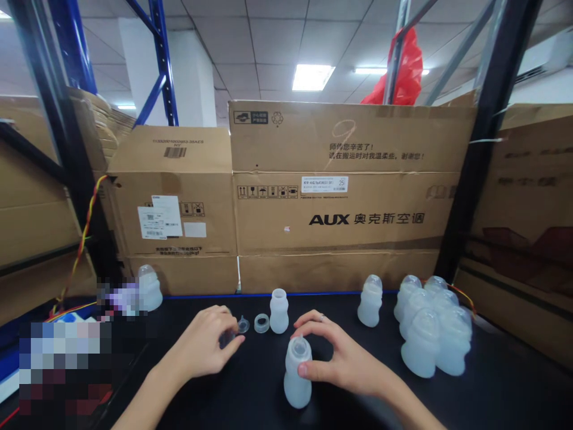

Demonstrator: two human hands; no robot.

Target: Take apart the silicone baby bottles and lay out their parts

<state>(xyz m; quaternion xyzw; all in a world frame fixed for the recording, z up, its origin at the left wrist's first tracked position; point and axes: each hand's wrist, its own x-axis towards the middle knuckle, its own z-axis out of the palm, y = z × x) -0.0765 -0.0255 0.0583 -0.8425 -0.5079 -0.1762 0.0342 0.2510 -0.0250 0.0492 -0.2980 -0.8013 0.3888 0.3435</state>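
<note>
My right hand has its thumb and fingers around the neck of a frosted white baby bottle, which stands upright with its top uncovered. My left hand curls over a clear, see-through cap, partly hidden by the fingers. Just beyond those fingertips lies a small clear nipple with its tip up. Beside it is a translucent collar ring lying flat. Another frosted bottle, open at the top, stands behind the one in my right hand.
To the right, several capped bottles stand in a cluster, and a single capped bottle is apart from them. One more bottle stands at the back left. Cardboard boxes wall off the back of the black tabletop.
</note>
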